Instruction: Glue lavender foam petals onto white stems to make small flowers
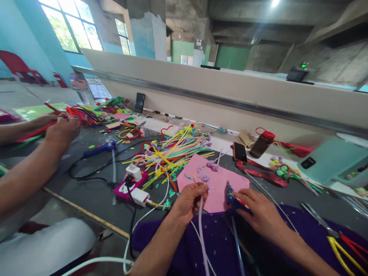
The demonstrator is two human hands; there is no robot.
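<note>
My left hand [191, 201] pinches a pale purple stem [202, 234] just below its small purple flower head [205, 178], above a pink sheet [220, 188]. The stem hangs down toward my lap. To the right, my right hand [257, 209] is closed around a dark blue glue gun [234, 201], whose nozzle end points up and away over the sheet's right part. A clear glue stick [237, 245] extends from the back of the gun. Small purple pieces [198, 170] and a purple flower cluster [213, 165] lie on the sheet.
Colourful stems [178, 149] are piled behind a power strip [129, 188] with cables. Another glue gun [100, 148] lies left, near a co-worker's hands [61, 130]. Phone [239, 152], brown bottle [262, 143], teal box [330, 161] and pliers [322, 220] stand or lie right.
</note>
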